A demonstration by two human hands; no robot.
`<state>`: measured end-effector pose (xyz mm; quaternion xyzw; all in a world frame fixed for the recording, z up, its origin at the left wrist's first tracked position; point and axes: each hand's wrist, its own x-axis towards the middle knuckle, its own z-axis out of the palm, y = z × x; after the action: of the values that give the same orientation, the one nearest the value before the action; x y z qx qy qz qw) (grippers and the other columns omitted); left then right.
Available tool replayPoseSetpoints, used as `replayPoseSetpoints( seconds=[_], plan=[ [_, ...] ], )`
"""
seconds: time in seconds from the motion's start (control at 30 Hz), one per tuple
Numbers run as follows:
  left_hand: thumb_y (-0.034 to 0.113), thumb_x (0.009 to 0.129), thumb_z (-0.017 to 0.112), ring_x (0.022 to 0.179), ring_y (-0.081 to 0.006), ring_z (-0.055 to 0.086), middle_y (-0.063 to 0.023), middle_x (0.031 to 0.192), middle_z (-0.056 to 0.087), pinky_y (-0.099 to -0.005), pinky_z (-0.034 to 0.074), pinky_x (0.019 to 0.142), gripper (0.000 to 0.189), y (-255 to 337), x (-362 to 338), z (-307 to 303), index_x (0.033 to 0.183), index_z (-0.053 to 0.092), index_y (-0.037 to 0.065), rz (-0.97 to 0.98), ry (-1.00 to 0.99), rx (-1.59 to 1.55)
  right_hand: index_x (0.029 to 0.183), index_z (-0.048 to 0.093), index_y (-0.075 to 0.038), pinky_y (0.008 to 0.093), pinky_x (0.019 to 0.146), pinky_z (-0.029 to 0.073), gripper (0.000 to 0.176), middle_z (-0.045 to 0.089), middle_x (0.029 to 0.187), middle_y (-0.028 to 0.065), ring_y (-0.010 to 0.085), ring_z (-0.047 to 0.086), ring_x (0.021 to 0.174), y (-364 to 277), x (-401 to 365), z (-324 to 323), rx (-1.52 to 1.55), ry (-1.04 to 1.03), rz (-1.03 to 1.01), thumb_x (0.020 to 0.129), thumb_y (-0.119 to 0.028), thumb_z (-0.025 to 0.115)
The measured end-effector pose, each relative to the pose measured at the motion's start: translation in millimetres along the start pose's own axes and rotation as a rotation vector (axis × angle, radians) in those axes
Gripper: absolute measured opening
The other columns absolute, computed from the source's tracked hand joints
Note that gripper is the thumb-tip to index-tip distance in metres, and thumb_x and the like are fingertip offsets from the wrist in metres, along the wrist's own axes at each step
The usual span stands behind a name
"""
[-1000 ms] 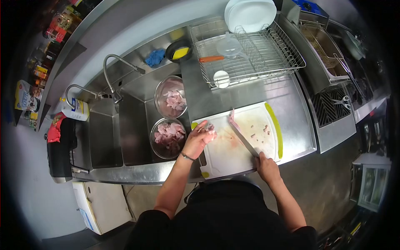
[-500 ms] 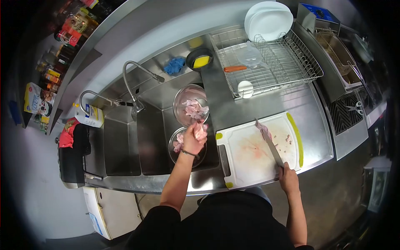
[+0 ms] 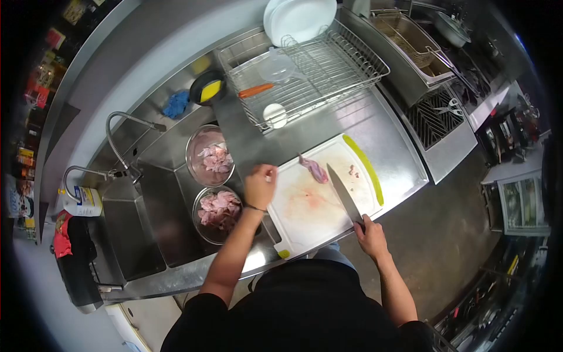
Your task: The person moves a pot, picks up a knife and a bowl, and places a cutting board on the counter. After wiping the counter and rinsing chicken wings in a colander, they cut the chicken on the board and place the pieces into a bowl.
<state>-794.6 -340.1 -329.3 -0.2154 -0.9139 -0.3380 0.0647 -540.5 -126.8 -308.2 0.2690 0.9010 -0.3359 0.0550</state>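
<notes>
My right hand [image 3: 370, 234] is closed around the handle of a knife [image 3: 346, 196], whose blade lies slanted over the white cutting board [image 3: 293, 220]. Left of the blade tip, a piece of raw meat [image 3: 315, 169] rests on the board, apart from the knife. Over the board's left edge is my left hand [image 3: 261, 186], fingers loosely bent, with no meat visible in it. Beside it in the sink, raw meat pieces [image 3: 219, 209] fill the nearer metal bowl [image 3: 197, 226]. More meat [image 3: 215, 157] lies in the farther bowl [image 3: 192, 149].
Small scraps [image 3: 353, 171] lie near the board's green edge. Behind it stands a wire dish rack [image 3: 352, 82] with white plates [image 3: 299, 20], a strainer and an orange handle. A faucet [image 3: 111, 138] arches over the sink [image 3: 167, 217]. Scissors [image 3: 450, 107] lie at the right.
My left hand has moved from above the bowls to the board's left edge, and the meat it held no longer shows there. The knife has come away from the meat on the board.
</notes>
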Motion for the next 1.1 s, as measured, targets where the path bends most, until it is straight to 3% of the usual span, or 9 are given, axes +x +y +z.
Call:
replayPoseSetpoints(
  seconds=[0.07, 0.2, 0.3, 0.37, 0.5, 0.6, 0.7, 0.87, 1.1],
  plan=[
    [0.033, 0.081, 0.065, 0.074, -0.0301, 0.063, -0.0122, 0.081, 0.063, -0.0414, 0.049, 0.064, 0.026, 44, -7, 28, 0.083, 0.064, 0.007, -0.113, -0.093, 0.047, 0.091, 0.052, 0.002, 0.0501, 0.067, 0.047, 0.023, 0.062, 0.079, 0.0254, 0.0435, 0.06, 0.075, 5, -4, -5, 0.11, 0.049, 0.037, 0.086, -0.02, 0.057],
    [0.034, 0.081, 0.065, 0.081, -0.0328, 0.061, -0.0141, 0.089, 0.061, -0.0427, 0.049, 0.07, 0.031, 81, 8, 64, 0.091, 0.062, 0.005, -0.136, -0.041, 0.162, 0.093, 0.053, 0.003, 0.048, 0.07, 0.048, 0.021, 0.063, 0.084, 0.0264, 0.0431, 0.06, 0.078, 22, -2, -7, 0.298, 0.14, 0.086, 0.086, -0.017, 0.058],
    [0.031, 0.079, 0.066, 0.088, -0.0348, 0.06, -0.0157, 0.095, 0.061, -0.0437, 0.048, 0.077, 0.033, 87, 17, 74, 0.096, 0.06, 0.003, -0.085, -0.1, 0.167, 0.093, 0.053, 0.002, 0.0488, 0.07, 0.048, 0.022, 0.063, 0.083, 0.0252, 0.043, 0.06, 0.078, 24, 1, -13, 0.229, 0.077, 0.093, 0.087, -0.018, 0.057],
    [0.023, 0.08, 0.064, 0.09, -0.0341, 0.059, -0.0164, 0.097, 0.061, -0.0415, 0.048, 0.078, 0.027, 73, 19, 82, 0.099, 0.06, 0.004, 0.225, -0.29, 0.011, 0.093, 0.053, 0.002, 0.0496, 0.07, 0.048, 0.022, 0.064, 0.084, 0.0245, 0.0431, 0.06, 0.078, 24, 2, -15, 0.166, 0.041, 0.09, 0.087, -0.019, 0.057],
    [0.016, 0.082, 0.062, 0.09, -0.0334, 0.059, -0.0158, 0.096, 0.061, -0.0407, 0.048, 0.078, 0.023, 84, -3, 66, 0.102, 0.059, 0.004, 0.241, -0.43, -0.173, 0.093, 0.053, 0.0, 0.0519, 0.07, 0.047, 0.022, 0.064, 0.081, 0.0226, 0.0435, 0.06, 0.076, 21, -6, -13, 0.139, 0.002, -0.007, 0.088, -0.022, 0.055],
    [0.013, 0.082, 0.062, 0.083, -0.0317, 0.059, -0.0133, 0.092, 0.061, -0.0387, 0.049, 0.074, 0.021, 85, -17, 54, 0.102, 0.062, 0.005, 0.306, -0.342, -0.241, 0.094, 0.052, -0.002, 0.0528, 0.065, 0.048, 0.023, 0.062, 0.073, 0.0239, 0.0442, 0.06, 0.071, 16, -10, -8, 0.074, -0.038, -0.006, 0.089, -0.024, 0.053],
    [0.017, 0.081, 0.065, 0.084, -0.0292, 0.059, -0.0073, 0.091, 0.061, -0.0385, 0.049, 0.071, 0.014, 87, -34, 52, 0.091, 0.068, 0.007, 0.178, -0.355, -0.129, 0.098, 0.051, -0.004, 0.0528, 0.06, 0.049, 0.023, 0.06, 0.066, 0.0243, 0.0437, 0.06, 0.065, 12, -8, -8, -0.06, -0.066, -0.004, 0.091, -0.025, 0.049],
    [0.013, 0.075, 0.069, 0.078, -0.0226, 0.059, -0.0029, 0.083, 0.061, -0.0356, 0.05, 0.067, 0.012, 75, -47, 70, 0.087, 0.069, 0.011, 0.294, -0.107, -0.036, 0.099, 0.047, -0.005, 0.0508, 0.053, 0.048, 0.018, 0.059, 0.061, 0.0218, 0.041, 0.06, 0.058, -4, 11, -20, -0.15, 0.005, -0.039, 0.091, -0.021, 0.046],
    [0.012, 0.076, 0.068, 0.077, -0.0227, 0.059, -0.0026, 0.083, 0.061, -0.0357, 0.049, 0.066, 0.011, 84, -44, 64, 0.088, 0.069, 0.011, 0.322, -0.13, -0.057, 0.096, 0.045, -0.004, 0.0483, 0.053, 0.05, 0.012, 0.061, 0.063, 0.0208, 0.0388, 0.062, 0.059, -27, 21, -14, -0.219, -0.082, -0.077, 0.086, -0.011, 0.045]
  ],
)
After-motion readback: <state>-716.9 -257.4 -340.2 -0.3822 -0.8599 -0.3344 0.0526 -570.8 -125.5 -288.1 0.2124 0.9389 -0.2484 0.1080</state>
